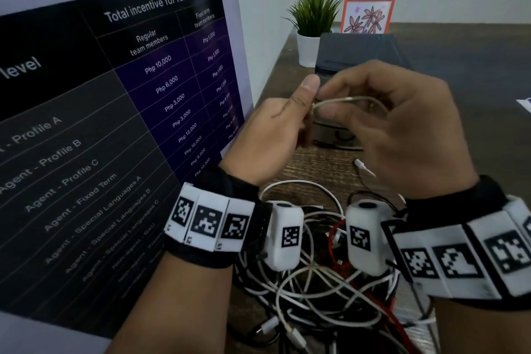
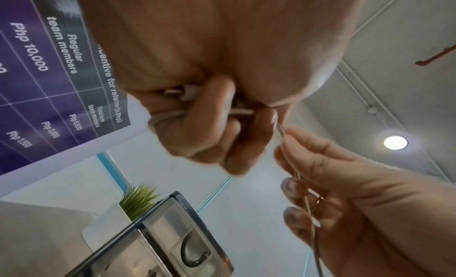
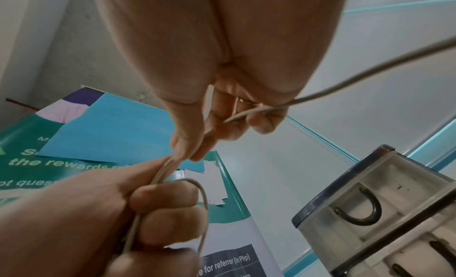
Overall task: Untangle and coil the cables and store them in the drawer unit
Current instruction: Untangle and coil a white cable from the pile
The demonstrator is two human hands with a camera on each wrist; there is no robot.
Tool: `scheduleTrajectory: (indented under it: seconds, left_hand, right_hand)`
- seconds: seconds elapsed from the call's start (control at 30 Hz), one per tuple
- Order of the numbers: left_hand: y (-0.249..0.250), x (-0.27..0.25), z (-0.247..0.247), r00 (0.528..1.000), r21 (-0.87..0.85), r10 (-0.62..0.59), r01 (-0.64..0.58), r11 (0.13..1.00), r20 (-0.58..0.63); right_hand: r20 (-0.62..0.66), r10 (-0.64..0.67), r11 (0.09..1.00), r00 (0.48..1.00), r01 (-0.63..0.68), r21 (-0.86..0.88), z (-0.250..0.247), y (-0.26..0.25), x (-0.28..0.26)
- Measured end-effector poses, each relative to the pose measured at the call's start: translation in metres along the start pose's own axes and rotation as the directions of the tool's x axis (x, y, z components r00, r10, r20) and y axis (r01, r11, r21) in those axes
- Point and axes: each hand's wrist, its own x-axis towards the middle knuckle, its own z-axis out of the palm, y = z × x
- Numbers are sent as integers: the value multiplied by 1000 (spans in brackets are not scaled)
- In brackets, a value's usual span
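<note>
Both hands are raised above the table with a thin white cable (image 1: 344,100) stretched between them. My left hand (image 1: 275,129) grips a small bundle of its loops (image 2: 170,115) in curled fingers, thumb up. My right hand (image 1: 382,123) pinches the cable (image 3: 249,114) between thumb and fingers; the rest trails off past the palm. A loose plug end (image 1: 362,166) hangs below the right hand. The grey drawer unit (image 1: 359,49) with clear drawers and dark handles (image 3: 365,211) stands just behind the hands. A tangle of white, black and red cables (image 1: 316,282) lies on the table under my wrists.
A large printed banner (image 1: 115,123) stands close on the left. A potted plant in a white pot (image 1: 311,26) and a framed flower picture (image 1: 367,16) sit behind the drawer unit. The dark wooden table (image 1: 474,80) stretches to the right.
</note>
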Motion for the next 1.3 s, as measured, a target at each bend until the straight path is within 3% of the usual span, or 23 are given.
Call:
scheduleTrajectory:
  seconds: [0.07, 0.3, 0.47, 0.57, 0.73, 0.83, 0.93, 1.07, 1.13, 1.2, 1.3]
  left_hand:
    - [3, -1, -2, 1000, -130, -16, 14, 991, -12]
    - [13, -6, 2, 985, -469, 68, 14, 883, 157]
    - [20, -5, 4, 986, -655, 95, 20, 755, 140]
    - [19, -3, 2, 992, -745, 95, 2, 667, 87]
    - [19, -1, 1, 997, -824, 60, -78, 562, -53]
    - [16, 2, -6, 985, -830, 42, -166, 532, -170]
    - [10, 6, -15, 950, -770, 22, -267, 580, -312]
    - [-1, 7, -23, 883, -444, 84, -312, 840, -462]
    - [-5, 6, -27, 895, -239, 163, -280, 930, -415]
    - [-8, 5, -28, 918, -71, 223, -260, 963, -329]
    - [-11, 5, -20, 963, 76, 195, -184, 980, -185]
  right_hand:
    - [-14, 5, 1000, 1000, -6, -10, -1, 3, 2]
    - [-203, 131, 991, 971, -126, 36, -1, 11, 3]
    - [-10, 156, 987, 988, -156, -42, 8, 13, 1]
    - [141, 190, 980, 972, -179, -89, 16, 12, -1]
    - [381, 269, 957, 885, -200, -212, 26, 4, -6]
    - [462, 298, 950, 835, -211, -231, 29, 2, -8]
    - [513, 298, 951, 805, -207, -228, 28, -2, -9]
    - [556, 284, 957, 781, -199, -209, 25, -11, -8]
    - [551, 282, 959, 785, -211, -190, 23, -12, -8]
    - [520, 267, 963, 811, -213, -163, 20, -11, -8]
    - [491, 243, 970, 837, -211, -121, 14, -7, -7]
